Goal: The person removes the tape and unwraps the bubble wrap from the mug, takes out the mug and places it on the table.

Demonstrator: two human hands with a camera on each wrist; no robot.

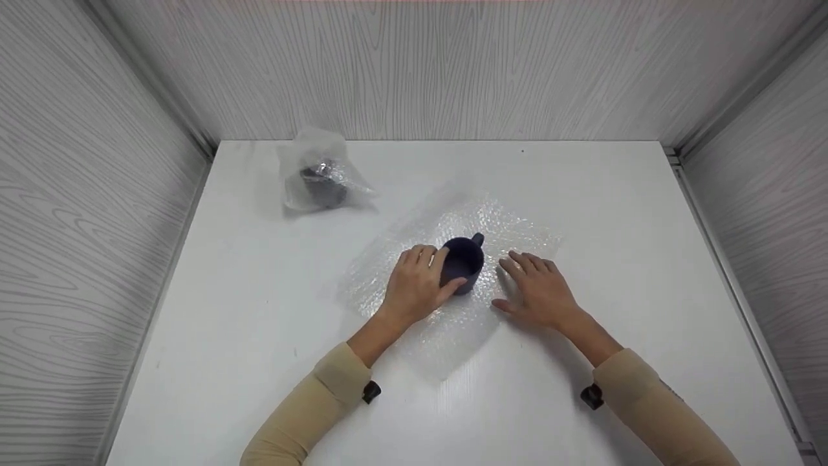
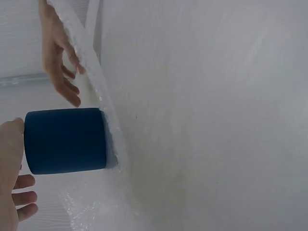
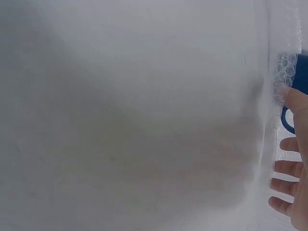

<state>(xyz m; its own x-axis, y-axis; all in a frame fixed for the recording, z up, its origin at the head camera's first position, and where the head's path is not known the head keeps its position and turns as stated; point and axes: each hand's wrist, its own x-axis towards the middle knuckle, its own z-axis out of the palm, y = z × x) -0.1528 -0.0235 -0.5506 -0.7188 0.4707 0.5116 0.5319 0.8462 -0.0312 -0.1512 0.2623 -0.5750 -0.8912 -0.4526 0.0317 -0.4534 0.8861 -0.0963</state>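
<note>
A dark blue mug (image 1: 463, 264) stands upright on a sheet of bubble wrap (image 1: 446, 343), its handle pointing to the back right. My left hand (image 1: 414, 285) holds the mug from its left side, thumb and index finger at the rim. In the left wrist view the mug (image 2: 67, 141) is seen side-on, with the left hand (image 2: 14, 168) at its rim end. To the mug's right, my right hand (image 1: 535, 294) rests over the wrap's right edge with fingers spread, apart from the mug. Part of the mug (image 3: 301, 74) shows beyond the right thumb in the right wrist view.
At the back left of the white table (image 1: 233, 310) sits a dark object (image 1: 323, 184) inside a translucent wrapping (image 1: 291, 188). Wood-grain panels (image 1: 414, 71) enclose the table at the back and both sides.
</note>
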